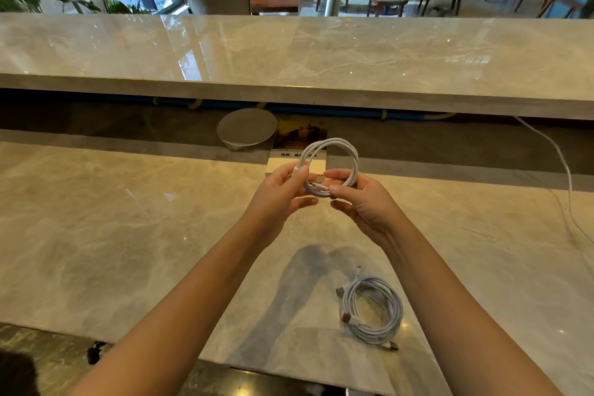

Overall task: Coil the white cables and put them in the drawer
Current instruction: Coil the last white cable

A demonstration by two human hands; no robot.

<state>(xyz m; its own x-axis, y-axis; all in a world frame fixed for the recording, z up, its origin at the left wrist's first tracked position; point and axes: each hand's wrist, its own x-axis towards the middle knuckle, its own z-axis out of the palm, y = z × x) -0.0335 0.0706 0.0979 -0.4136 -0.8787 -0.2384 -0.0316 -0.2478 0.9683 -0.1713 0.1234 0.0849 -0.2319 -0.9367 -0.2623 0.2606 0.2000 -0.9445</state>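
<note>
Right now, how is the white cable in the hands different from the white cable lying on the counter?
The held cable is up in the air, pinched by the left hand and right hand; the lying cable rests flat on the counter, untouched. The held cable shows few loops; the lying cable has many, making a thicker bundle. Both are white and coiled.

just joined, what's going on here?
A person holds a small coiled white cable above the beige marble counter: the left hand pinches one side, the right hand the other. A second coiled white cable lies on the counter, nearer the person. No drawer is in view.
</note>
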